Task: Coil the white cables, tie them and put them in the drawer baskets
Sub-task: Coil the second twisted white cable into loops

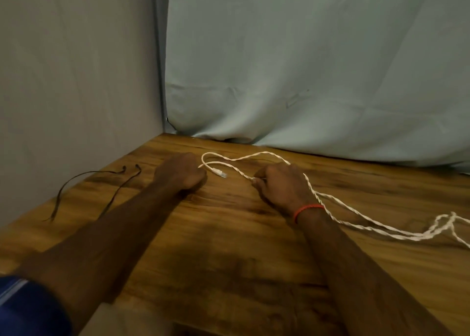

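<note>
A white braided cable lies across the wooden table, running from a small loop near the back to a tangle at the right edge. Its plug end rests on the wood between my hands. My left hand is curled into a fist and grips the cable where the loop begins. My right hand pinches the cable between thumb and fingertips, a short way right of the plug. A strand passes behind my right wrist, which wears a red thread band.
Two thin dark ties lie on the table at the left, near its edge. Grey cloth hangs behind the table and on the left side. No drawer or basket is in view.
</note>
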Demonstrator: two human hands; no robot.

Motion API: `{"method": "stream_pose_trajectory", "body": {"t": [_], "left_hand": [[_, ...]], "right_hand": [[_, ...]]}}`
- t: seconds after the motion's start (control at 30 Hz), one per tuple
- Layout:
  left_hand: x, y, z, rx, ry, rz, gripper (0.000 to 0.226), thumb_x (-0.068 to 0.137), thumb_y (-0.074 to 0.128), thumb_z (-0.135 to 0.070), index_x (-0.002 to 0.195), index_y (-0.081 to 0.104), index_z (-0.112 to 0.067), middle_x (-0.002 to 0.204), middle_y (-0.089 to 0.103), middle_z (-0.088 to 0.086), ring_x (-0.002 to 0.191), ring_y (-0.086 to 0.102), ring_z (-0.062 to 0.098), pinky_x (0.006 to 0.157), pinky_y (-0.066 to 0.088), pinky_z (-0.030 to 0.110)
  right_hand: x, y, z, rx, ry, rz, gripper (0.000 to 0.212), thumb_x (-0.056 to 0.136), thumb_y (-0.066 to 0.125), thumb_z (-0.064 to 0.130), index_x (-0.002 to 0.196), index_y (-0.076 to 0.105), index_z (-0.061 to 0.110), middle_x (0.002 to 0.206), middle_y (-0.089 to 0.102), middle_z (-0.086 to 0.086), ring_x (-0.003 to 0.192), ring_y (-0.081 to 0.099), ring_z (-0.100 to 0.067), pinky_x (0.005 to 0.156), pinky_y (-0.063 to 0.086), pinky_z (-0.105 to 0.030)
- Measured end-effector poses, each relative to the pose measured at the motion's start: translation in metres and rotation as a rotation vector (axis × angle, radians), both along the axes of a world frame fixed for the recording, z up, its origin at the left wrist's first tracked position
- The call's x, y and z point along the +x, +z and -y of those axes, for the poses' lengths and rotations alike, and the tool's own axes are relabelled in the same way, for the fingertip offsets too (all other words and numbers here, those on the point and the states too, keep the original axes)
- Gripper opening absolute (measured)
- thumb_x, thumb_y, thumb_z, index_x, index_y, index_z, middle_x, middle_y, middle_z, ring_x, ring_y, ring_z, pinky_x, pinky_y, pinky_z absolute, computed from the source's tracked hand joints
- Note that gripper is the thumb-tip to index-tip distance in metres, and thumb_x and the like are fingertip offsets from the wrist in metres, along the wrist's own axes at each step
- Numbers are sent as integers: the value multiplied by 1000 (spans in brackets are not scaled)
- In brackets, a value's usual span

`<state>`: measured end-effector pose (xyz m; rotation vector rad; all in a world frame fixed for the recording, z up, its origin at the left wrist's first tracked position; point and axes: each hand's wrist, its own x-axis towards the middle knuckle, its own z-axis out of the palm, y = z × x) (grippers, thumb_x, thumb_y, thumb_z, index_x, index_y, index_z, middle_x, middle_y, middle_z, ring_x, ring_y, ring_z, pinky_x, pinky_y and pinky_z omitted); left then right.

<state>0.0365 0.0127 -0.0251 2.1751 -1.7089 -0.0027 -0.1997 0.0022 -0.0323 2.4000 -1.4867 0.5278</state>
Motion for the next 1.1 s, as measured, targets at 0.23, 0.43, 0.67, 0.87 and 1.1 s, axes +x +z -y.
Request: {"method": "stream_pose_trajectory", "body": {"t": [0.23, 0.43, 0.67, 0.87, 1.1], "left_hand": [[6, 10, -1, 9, -287, 293, 28, 98, 48, -37, 76, 59, -23, 77, 58, 0, 69, 53, 13, 59, 39, 32], [9, 13, -3, 121, -457, 236, 35, 95, 50, -31, 67, 64, -16, 67, 62, 1, 61, 55, 15, 62, 49, 42], [1, 17, -6, 440, -639, -601, 36, 93, 48, -8, 62, 66, -4, 47, 38, 5, 40, 31, 13, 42, 21, 25], [-13, 15, 9, 480, -612, -1080, 39, 95, 36, -5, 63, 58, -5, 50, 30, -1, 39, 18, 5, 42, 9, 20], [-30, 17, 25, 632, -927, -1473, 13, 81, 56, -12, 70, 59, -6, 47, 32, -7, 42, 16, 5, 40, 14, 20]], "right_hand": [[-13, 12, -2, -204, -79, 18, 30, 102, 43, 37, 103, 70, 25, 99, 69, -4, 103, 55, -26, 89, 40, -43], [-14, 12, 2, -170, -89, -20, 31, 103, 41, 35, 110, 69, 24, 106, 68, -5, 108, 54, -27, 93, 41, -46], [-21, 17, 5, -178, -85, -55, 21, 96, 54, 22, 109, 70, 24, 105, 65, -4, 107, 55, -26, 94, 43, -44], [-34, 17, 18, -273, -132, 41, 19, 92, 58, 16, 106, 70, 23, 97, 65, -5, 99, 57, -27, 82, 43, -41], [-52, 30, 20, -501, -128, 258, 27, 87, 59, 6, 108, 71, 17, 93, 69, -6, 89, 61, -30, 69, 45, -39]]}}
